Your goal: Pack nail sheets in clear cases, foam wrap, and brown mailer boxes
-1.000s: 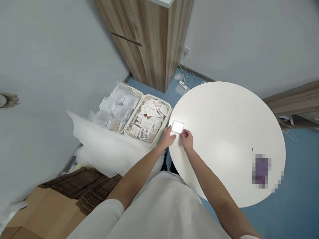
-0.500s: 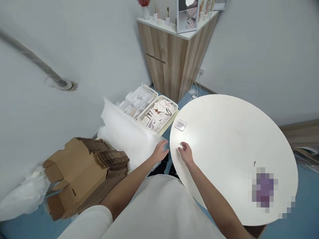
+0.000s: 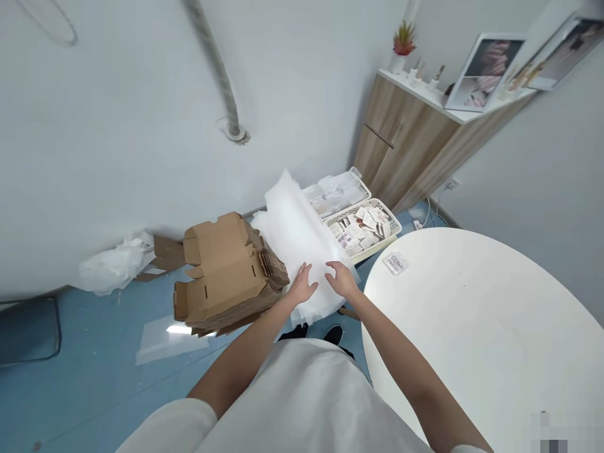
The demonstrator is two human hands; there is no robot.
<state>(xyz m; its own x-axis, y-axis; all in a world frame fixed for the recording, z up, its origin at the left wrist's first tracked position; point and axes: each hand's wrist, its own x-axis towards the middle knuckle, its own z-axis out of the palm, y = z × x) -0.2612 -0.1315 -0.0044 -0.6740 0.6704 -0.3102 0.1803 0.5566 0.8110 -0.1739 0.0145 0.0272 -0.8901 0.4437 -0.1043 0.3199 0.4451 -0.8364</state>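
My left hand (image 3: 302, 287) hovers over the near part of a pile of white foam sheets (image 3: 302, 233), its fingers apart. Facing it, a short gap away, my right hand (image 3: 341, 279) is also open with nothing in it. I cannot tell whether either hand touches the foam. To the left of my left hand lies a stack of flattened brown cardboard boxes (image 3: 226, 258). A small clear case (image 3: 396, 263) rests on the white round table (image 3: 438, 327), to the right of my right hand.
Behind the foam are a white basket of printed cards (image 3: 363, 226) and a basket of clear plastic packs (image 3: 335, 192). A wood-grain cabinet (image 3: 406, 138) carries picture frames. At left, a white plastic bag (image 3: 117, 264) lies on the blue floor.
My view has turned left, so the table now sits farther right. My right hand has left the table's edge, and both hands are now over the foam sheets, still open.
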